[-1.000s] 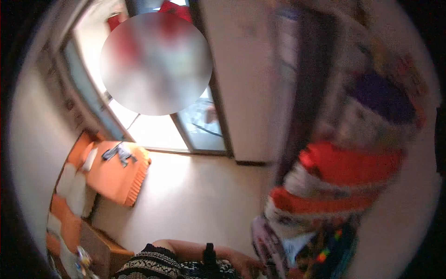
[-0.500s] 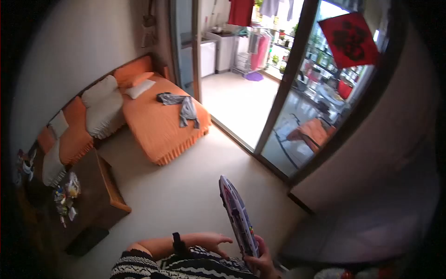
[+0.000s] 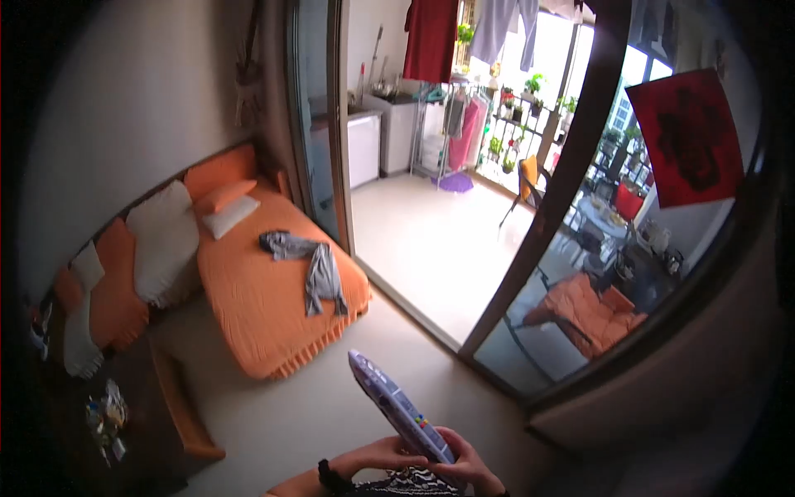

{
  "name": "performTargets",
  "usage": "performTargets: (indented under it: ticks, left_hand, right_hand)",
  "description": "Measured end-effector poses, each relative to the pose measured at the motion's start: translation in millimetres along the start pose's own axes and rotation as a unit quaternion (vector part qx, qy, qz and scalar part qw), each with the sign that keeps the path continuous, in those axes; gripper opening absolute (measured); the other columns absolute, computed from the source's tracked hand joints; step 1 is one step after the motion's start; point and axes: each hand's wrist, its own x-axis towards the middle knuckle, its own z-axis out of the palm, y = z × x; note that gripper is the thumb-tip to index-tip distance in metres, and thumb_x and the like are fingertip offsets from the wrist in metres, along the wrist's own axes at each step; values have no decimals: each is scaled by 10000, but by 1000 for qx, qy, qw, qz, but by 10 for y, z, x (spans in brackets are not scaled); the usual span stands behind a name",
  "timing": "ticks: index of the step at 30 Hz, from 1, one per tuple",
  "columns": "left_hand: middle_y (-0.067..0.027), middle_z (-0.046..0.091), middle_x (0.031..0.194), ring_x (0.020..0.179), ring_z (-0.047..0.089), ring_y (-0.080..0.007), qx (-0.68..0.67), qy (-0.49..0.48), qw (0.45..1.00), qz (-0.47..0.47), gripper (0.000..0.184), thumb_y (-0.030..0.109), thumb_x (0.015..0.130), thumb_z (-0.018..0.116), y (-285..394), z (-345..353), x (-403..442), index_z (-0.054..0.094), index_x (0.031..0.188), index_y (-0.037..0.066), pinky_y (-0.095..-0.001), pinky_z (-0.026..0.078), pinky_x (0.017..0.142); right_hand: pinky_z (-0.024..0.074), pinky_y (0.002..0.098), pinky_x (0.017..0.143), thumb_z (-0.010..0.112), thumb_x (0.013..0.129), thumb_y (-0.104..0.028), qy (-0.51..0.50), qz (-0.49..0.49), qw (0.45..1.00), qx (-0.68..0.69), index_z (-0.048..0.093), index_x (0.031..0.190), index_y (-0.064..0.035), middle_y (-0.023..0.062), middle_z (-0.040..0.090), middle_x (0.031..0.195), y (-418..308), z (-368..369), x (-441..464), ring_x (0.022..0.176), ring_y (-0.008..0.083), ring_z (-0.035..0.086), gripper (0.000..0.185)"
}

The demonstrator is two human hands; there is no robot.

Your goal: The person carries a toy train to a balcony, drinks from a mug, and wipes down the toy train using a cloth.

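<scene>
Beyond the pale floor, a glass sliding door opens onto a bright balcony with hanging clothes, and a red paper sign is on its right pane. At the bottom center, you grasp a long, flat purple toy with both hands: your left hand has its lower left side, your right hand its lower right end, and its tip points up and to the left. Left of it, an orange-covered daybed bears a gray garment; small items lie on the dark desk at near left.
</scene>
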Motion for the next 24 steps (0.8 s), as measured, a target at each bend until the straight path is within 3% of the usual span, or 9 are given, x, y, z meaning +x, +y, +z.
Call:
performTargets:
  ticks: [4,6,8,9,13,15,18,20,24]
  left_hand:
    - [-141,525,1289,1143,534,-252,-88,114,983,117,617,382,905,615,353,-734,607,407,1366,27,-362,417,973]
    - [-140,497,1312,1165,522,-246,-119,108,984,74,630,367,907,614,493,-1134,797,381,1372,12,-357,419,981]
    - [-145,519,1275,1167,523,-245,-244,166,949,112,633,363,898,626,623,-1480,990,393,1351,-12,-359,428,984]
    - [-128,533,1243,1141,526,-216,-248,197,941,124,698,496,881,591,723,-1634,1081,428,1315,-26,-331,419,967]
    - [-117,553,1159,1101,552,-222,-262,290,907,159,570,329,878,658,684,-2529,1578,440,1279,-13,-338,449,954]
    - [-109,553,1141,1086,556,-216,-291,271,907,137,530,303,883,649,936,-3019,1783,447,1261,-9,-331,453,943]
    - [-92,557,1100,1041,567,-202,-314,242,909,128,442,239,887,628,1013,-3899,2246,470,1216,-10,-327,460,925]
    - [-90,565,1087,1039,567,-201,-337,242,902,120,421,235,879,635,1215,-4341,2541,493,1185,-17,-331,463,919]
    - [-88,583,1086,1037,554,-191,-221,156,959,79,435,193,853,649,1673,-5309,3278,502,1206,-13,-346,428,935]
  right_hand:
    - [419,312,959,784,741,-90,-30,-13,999,-37,369,1369,-32,88,515,1239,-506,-544,1102,1132,164,504,755]
    - [411,307,970,768,764,-80,-63,-5,997,-35,347,1382,-33,82,508,1246,-743,-721,1568,1145,157,494,749]
    - [416,297,960,755,783,-87,-102,-6,990,-96,331,1389,-33,84,500,1248,-994,-822,2068,1136,154,493,742]
    - [398,300,979,753,790,-98,-117,-35,985,-119,324,1394,-36,83,492,1255,-976,-906,2349,1152,155,475,744]
    - [357,309,1020,732,820,-183,-148,-67,980,-112,324,1399,-43,101,463,1307,-1201,-1177,3406,1209,159,428,722]
    - [351,318,1030,719,831,-244,-141,-128,947,-260,300,1420,-43,122,439,1350,-1218,-1390,3932,1220,175,429,751]
    - [335,334,1047,712,832,-265,-124,-84,967,-205,270,1441,-44,133,425,1373,-1346,-1671,4668,1240,194,419,785]
    - [325,341,1055,709,830,-254,-84,-113,967,-212,255,1452,-46,135,423,1375,-1489,-1834,5061,1249,205,414,797]
    - [337,336,1044,713,820,-232,-1,-68,985,-156,268,1445,-49,140,440,1349,-2069,-2299,5701,1244,206,420,789]
